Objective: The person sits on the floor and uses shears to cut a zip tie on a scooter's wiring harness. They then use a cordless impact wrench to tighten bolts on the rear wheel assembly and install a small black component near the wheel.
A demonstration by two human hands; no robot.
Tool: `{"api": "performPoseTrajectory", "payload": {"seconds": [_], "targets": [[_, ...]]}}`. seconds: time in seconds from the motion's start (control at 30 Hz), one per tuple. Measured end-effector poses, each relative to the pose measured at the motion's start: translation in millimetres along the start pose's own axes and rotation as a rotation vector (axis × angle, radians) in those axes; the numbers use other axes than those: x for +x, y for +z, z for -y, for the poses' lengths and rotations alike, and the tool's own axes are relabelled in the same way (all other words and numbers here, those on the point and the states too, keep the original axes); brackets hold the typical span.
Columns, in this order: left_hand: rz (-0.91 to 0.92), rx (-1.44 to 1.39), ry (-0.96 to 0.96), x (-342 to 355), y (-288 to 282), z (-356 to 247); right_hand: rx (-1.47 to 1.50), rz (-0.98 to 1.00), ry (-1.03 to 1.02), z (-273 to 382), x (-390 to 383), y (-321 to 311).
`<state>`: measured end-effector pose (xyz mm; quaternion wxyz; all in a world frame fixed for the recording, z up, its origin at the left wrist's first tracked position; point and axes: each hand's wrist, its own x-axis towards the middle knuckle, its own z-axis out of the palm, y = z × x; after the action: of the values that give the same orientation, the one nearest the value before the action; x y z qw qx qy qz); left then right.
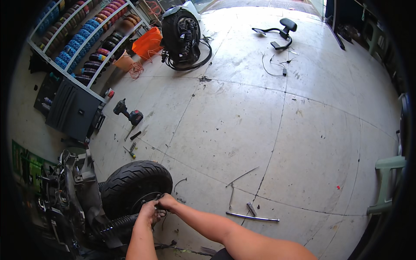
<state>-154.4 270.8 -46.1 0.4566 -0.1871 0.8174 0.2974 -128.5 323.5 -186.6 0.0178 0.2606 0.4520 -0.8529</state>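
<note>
A black scooter wheel with a treaded tyre (136, 178) stands at the lower left, attached to a partly stripped scooter body (80, 195). Beside the wheel's hub, my left hand (151, 211) has its fingers curled. My right hand (167, 202) meets it there, with thumb and fingers pinched together. Whatever the two hands grip is too small and covered to make out. A thin dark cable (164, 222) hangs just below them. Close under my left hand lies a black ribbed shock absorber spring (123, 223).
A cordless drill (128, 113) and a screwdriver (129, 151) lie left. A metal bar (252, 217) and a socket piece (251, 209) lie right of my arms. Farther off are a second scooter (181, 41), a backrest frame (281, 32), a tape rack (82, 41) and a green stool (385, 184).
</note>
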Motion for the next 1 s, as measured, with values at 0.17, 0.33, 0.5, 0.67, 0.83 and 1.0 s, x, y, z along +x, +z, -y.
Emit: {"api": "performPoseTrajectory", "payload": {"seconds": [0.17,0.33,0.5,0.67,0.83,1.0], "targets": [[0.019,0.050,-0.064,0.2,-4.8,-7.5,0.102,0.029,0.005,-0.6,-2.4,5.1],[0.133,-0.163,-0.132,20.1,-20.7,-0.4,0.161,0.103,0.082,19.0,-22.0,4.4],[0.069,-0.229,-0.127,15.5,-7.1,-4.0,0.354,0.227,0.278,27.8,-27.5,-1.0],[0.043,-0.204,-0.077,0.4,3.4,-6.1,0.220,0.141,0.216,24.5,-17.6,-3.0],[-0.027,-0.167,-0.024,5.3,4.9,0.8,-0.034,0.062,0.048,13.3,-12.4,-6.9],[-0.036,-0.171,0.021,2.5,2.4,4.7,-0.079,-0.008,-0.055,15.9,-23.0,-3.8]]}}
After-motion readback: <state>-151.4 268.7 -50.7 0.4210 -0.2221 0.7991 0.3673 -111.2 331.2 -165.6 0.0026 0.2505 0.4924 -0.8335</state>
